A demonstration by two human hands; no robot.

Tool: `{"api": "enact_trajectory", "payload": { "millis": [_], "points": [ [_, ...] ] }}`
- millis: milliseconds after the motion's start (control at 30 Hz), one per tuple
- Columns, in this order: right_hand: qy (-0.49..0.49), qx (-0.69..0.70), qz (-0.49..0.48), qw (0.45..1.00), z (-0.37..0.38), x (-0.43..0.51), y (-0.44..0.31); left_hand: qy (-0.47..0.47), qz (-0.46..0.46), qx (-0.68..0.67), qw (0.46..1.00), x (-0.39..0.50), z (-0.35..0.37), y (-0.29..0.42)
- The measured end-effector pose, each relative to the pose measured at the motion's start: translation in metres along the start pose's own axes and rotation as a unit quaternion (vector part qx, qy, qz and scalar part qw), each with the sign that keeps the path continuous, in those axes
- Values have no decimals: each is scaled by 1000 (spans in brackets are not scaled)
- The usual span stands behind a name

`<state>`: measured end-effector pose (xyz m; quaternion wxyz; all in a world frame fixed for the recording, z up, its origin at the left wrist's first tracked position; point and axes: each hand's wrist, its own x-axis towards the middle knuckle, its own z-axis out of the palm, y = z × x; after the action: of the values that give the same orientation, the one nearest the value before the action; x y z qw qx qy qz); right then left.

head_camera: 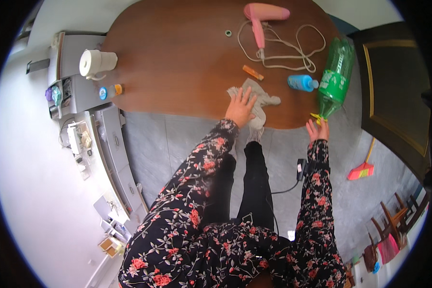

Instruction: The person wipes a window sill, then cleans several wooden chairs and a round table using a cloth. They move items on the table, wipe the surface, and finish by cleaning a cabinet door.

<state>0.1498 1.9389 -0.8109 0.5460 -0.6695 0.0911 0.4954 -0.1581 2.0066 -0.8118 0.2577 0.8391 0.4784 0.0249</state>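
Observation:
My left hand (pixel 240 109) lies flat, fingers spread, on a crumpled grey-beige cloth (pixel 260 98) near the front edge of the brown wooden table (pixel 172 61). At the table's right side, the fingers of my right hand (pixel 318 131) are at a yellow fitting (pixel 319 118) on the neck of a large green plastic bottle (pixel 334 75). This see-through bottle has a green label, and its neck points toward me. Whether it rests on the table or is held up, I cannot tell. Between both hands lies a blue bottle (pixel 300 83), on its side.
A pink hair dryer (pixel 261 16) with a looped pale cord lies at the back right. An orange packet (pixel 253 72) and a small green ring-like roll (pixel 228 33) lie nearby. At left are a white jug (pixel 99 63) and a small jar (pixel 111 91). A red broom (pixel 361 171) is on the floor.

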Motion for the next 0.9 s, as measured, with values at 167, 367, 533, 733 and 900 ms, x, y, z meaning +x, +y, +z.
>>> {"api": "enact_trajectory", "payload": {
  "millis": [167,367,533,733,900],
  "points": [
    [18,-8,51,999,-7,-16,-8,-7,-34,-42,999,-26,1,-11],
    [34,-59,54,996,-6,-9,-1,27,-73,14,997,-38,10,-67],
    [16,-119,55,991,-1,-7,-2,42,-161,34,985,-37,-16,-105],
    [72,-170,21,983,-16,-13,-23,53,-248,29,967,-90,-12,-78],
    [-7,-152,30,988,0,12,-3,59,-251,32,966,-115,-1,-115]
  ]
}}
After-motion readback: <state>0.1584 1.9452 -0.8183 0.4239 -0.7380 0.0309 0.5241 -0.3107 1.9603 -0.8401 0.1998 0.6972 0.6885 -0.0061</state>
